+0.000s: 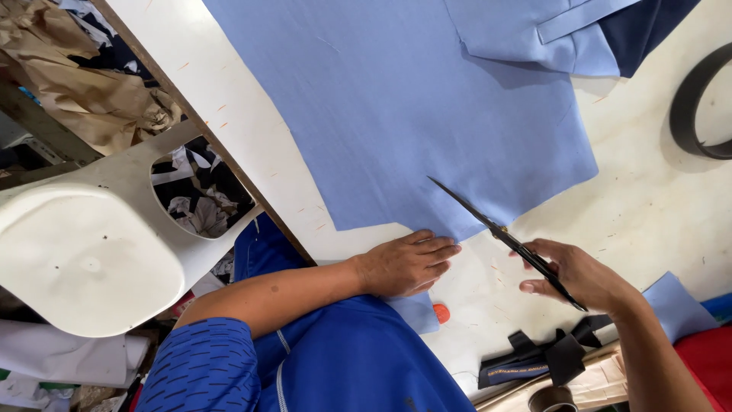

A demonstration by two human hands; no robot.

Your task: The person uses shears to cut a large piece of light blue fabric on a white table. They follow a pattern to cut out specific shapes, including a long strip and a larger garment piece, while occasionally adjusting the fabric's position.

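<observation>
The left hand (408,263) lies flat, fingers spread, pressing the near edge of the light blue fabric (427,114) on the white bench (648,206). Just beside it, the right hand (583,278) grips black scissors (507,240), whose blades point onto the cloth, which spreads away beyond both hands.

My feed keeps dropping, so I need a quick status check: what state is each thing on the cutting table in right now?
Light blue fabric sheet: spread flat on the table, near edge pinned by a hand.
Black-handled steel scissors: blades shut, tip resting on the fabric edge.
Left hand: flat, palm down on the fabric.
Right hand: gripping the scissor handles.
White plastic stool: unoccupied.
Small orange disc: lying on the table.
</observation>
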